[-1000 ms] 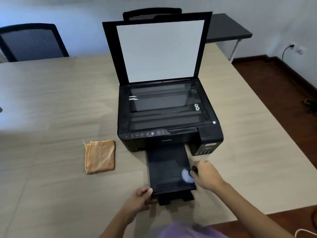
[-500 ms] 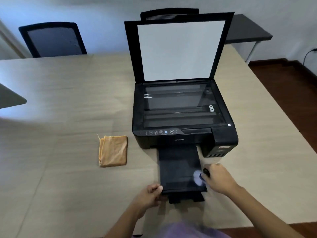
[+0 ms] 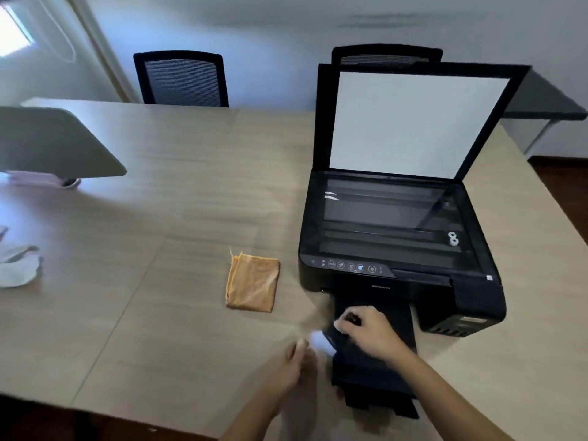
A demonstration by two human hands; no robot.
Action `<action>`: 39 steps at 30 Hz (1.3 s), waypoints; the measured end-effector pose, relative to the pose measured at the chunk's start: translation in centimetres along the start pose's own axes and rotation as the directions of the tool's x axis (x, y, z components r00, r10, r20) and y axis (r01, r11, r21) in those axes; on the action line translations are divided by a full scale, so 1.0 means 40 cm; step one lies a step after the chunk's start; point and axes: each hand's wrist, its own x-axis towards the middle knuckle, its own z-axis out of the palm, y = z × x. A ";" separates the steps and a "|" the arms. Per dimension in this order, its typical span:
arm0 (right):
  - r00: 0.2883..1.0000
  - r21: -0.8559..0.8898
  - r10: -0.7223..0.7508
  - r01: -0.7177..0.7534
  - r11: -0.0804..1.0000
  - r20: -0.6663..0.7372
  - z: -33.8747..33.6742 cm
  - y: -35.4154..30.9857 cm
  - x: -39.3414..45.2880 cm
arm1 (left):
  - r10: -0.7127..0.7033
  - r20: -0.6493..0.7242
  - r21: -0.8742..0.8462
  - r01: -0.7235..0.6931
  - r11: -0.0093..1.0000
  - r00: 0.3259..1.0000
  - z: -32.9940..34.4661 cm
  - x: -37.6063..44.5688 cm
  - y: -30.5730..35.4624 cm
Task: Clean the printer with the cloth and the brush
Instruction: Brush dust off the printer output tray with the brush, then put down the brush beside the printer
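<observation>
Head view, right hand (image 3: 369,332) gripping white-bristled brush (image 3: 321,340), glossy black printer (image 3: 397,237)

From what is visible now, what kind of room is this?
Probably an office or meeting room: a long wooden table, mesh office chairs behind it, and a printer with its scanner lid open.

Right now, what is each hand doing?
Left hand: blurred, cannot be told.
Right hand: closed on the brush, over the printer's output tray.
</observation>
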 end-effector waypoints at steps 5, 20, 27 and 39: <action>0.977 0.229 0.142 -0.177 0.957 0.160 0.270 -0.071 0.090 | -0.091 -0.150 -0.115 0.074 0.991 0.984 -0.112 -0.021 0.112; 0.908 -0.103 -0.117 0.171 0.980 0.403 0.270 -0.171 0.106 | 0.100 -0.618 0.606 0.392 0.692 0.780 -0.319 0.069 0.160; 0.914 0.047 -0.328 0.348 0.936 -0.237 -0.323 -0.217 0.041 | 0.595 -0.527 0.778 0.063 0.625 0.607 -0.266 0.188 0.554; 0.660 0.054 -0.175 0.311 0.949 -0.731 -1.023 -0.171 0.248 | 0.481 -0.354 0.311 -0.384 0.869 0.802 0.177 0.453 1.139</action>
